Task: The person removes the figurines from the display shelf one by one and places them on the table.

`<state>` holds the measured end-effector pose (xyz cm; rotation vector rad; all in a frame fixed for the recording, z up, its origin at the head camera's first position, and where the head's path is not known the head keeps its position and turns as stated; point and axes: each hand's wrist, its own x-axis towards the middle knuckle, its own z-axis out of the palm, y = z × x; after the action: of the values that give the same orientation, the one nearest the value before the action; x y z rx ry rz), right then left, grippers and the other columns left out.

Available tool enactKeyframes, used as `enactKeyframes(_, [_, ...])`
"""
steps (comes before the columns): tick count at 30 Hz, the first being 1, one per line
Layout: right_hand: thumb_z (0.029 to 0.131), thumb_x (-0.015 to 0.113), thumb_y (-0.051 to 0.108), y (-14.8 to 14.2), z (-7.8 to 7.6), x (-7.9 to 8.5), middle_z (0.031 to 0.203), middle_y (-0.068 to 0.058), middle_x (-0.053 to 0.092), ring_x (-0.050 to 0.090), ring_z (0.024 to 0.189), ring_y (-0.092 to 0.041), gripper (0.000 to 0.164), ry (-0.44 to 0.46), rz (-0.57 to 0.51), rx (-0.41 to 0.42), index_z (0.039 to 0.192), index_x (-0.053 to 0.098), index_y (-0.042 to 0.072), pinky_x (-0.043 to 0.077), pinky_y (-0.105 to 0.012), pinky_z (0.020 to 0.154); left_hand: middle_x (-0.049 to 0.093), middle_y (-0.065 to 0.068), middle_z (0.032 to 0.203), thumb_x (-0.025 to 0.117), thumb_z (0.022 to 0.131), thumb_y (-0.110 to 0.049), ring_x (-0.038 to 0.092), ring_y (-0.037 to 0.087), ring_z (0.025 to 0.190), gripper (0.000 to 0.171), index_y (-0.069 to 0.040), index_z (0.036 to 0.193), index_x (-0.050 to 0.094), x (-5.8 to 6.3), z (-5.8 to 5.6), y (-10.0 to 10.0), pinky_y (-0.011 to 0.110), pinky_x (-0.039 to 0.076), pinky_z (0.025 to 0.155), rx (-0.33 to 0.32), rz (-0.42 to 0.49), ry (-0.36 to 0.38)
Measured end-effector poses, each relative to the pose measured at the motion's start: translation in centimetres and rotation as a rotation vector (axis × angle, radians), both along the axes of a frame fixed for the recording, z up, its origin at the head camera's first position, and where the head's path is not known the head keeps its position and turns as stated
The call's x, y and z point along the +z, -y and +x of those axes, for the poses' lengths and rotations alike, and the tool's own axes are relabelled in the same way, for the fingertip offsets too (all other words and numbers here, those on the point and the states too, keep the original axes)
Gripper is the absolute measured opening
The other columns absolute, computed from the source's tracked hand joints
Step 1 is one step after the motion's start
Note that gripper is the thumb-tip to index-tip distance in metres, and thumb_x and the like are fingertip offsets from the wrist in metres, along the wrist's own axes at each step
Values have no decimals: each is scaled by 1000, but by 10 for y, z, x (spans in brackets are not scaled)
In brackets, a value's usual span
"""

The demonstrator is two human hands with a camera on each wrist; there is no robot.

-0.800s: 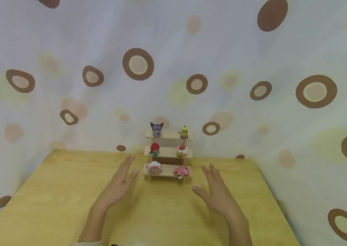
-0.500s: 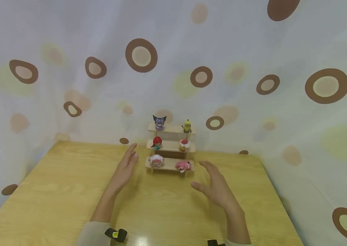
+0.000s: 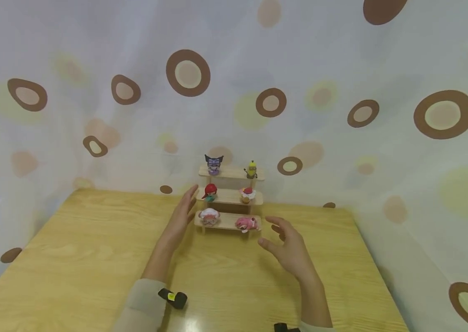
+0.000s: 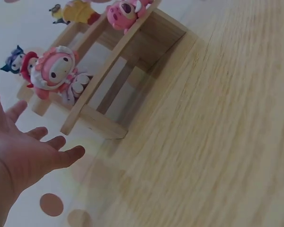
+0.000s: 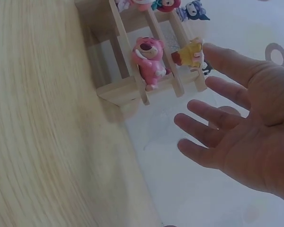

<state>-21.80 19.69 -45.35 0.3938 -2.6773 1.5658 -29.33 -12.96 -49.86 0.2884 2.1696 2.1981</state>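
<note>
Here, two hands [image 3: 180, 220] [image 3: 292, 251] flank one three-tiered shelf [image 3: 228, 196] bearing six figurines [image 3: 210, 217].

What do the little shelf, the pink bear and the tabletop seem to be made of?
The shelf looks like pale, matte wood, judging by its plain tan planks. The pink bear seems smooth molded plastic or vinyl: rounded shape, soft sheen; resin is possible. The tabletop shows grain and glare, so perhaps varnished wood or wood-print laminate.

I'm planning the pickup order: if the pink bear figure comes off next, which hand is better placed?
The right hand, most likely: it is empty, just beside the end of the bottom shelf where the pink bear figure is. The left hand is at the opposite end, nearer the white-hooded figure.
</note>
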Motion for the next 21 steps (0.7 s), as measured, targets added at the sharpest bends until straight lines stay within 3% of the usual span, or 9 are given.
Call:
enactKeyframes(4, [96,80,18,1,-2,-5,159,-13,51,43,149,-45,60,-7,3,-14,150,56,8,34,-69,121,9,0,178,15,111,-62,6,31,164,68,-29,170,23,-3,-6,-3,65,11,130,-10,50,11])
enactKeyframes(10, [98,77,15,5,-16,-10,156,-14,54,44,148,-45,55,-75,10,26,148,58,7,31,-67,124,10,5,178,12,110,-64,9,35,163,75,-18,169,24,1,-8,-7,64,7,131,-25,112,28])
enactKeyframes(16, [99,75,15,9,-28,-22,156,-14,54,43,148,-47,52,-67,9,32,148,58,8,31,-70,122,20,13,175,21,114,-56,27,36,159,67,-17,168,29,1,-7,-11,60,21,130,-18,113,53])
enactKeyframes(21, [100,73,12,19,-31,-35,154,-15,57,44,148,-43,53,-94,18,29,150,57,8,34,-66,123,29,9,172,30,116,-42,35,34,156,55,-20,166,35,-5,-4,-3,59,27,129,3,94,54])
